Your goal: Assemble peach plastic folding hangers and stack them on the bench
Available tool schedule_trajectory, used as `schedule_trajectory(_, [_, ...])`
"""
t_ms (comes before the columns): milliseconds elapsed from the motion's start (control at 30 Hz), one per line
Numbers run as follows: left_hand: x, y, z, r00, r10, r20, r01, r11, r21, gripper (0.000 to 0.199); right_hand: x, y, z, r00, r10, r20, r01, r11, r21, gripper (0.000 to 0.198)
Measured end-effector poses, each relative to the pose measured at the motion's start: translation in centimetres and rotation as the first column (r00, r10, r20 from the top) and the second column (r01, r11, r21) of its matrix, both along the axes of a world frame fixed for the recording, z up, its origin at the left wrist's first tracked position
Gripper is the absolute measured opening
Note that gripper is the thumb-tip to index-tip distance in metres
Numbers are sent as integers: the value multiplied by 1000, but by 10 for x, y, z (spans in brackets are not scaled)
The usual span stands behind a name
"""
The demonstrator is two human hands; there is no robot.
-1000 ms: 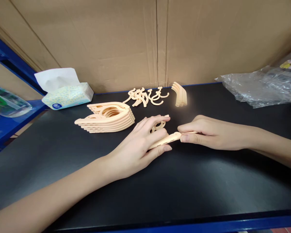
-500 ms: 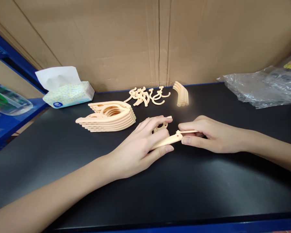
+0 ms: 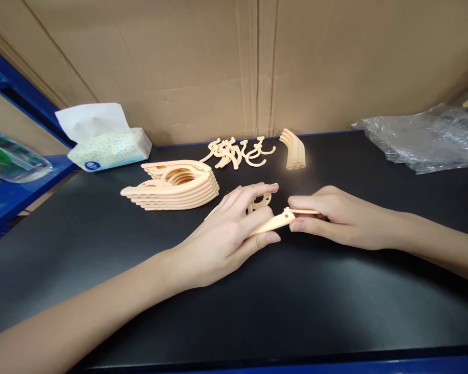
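My left hand (image 3: pixel 222 241) lies over a peach plastic hanger piece (image 3: pixel 273 223), closed on it with the thumb below and the fingers above. Much of the piece is hidden under the palm; a part with round holes shows past the fingers. My right hand (image 3: pixel 345 217) pinches a thin peach plastic strip (image 3: pixel 306 211). The strip's near end meets the holed tip of the hanger piece, and its other end disappears inside my right fingers. Left of my left hand lies a neat stack of folded hanger pieces (image 3: pixel 175 200).
Loose peach hooks (image 3: pixel 228 153) lie in a heap at the back of the black table (image 3: pixel 257 306), beside a bundle of curved arms (image 3: pixel 294 150). A tissue pack (image 3: pixel 113 148) stands back left, clear plastic bags (image 3: pixel 417 140) back right. Cardboard (image 3: pixel 171 67) rises behind.
Both hands keep nearly the same pose and hold on the pieces. The view has shifted very slightly; the stack, hooks and curved arms lie as before.
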State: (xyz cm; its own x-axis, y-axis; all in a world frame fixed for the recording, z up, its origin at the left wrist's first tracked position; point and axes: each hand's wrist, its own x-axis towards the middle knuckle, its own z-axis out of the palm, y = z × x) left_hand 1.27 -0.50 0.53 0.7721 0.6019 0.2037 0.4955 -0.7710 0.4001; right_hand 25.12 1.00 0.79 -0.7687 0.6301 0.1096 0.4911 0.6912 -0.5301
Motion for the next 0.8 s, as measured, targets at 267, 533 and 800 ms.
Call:
schedule_trajectory(267, [0, 0, -1, 1000, -11, -14, 11, 1000, 4, 26, 1, -2, -1, 993, -27, 115, -18, 926, 376, 42])
schedule_trajectory(533, [0, 1, -1, 999, -33, -11, 33, 999, 5, 26, 4, -3, -2, 959, -100, 264, -78, 804, 589, 54])
schedule_trajectory(800, [-1, 2, -3, 999, -25, -30, 25, 1000, 9, 24, 3, -4, -2, 954, -104, 281, -105, 761, 640, 52])
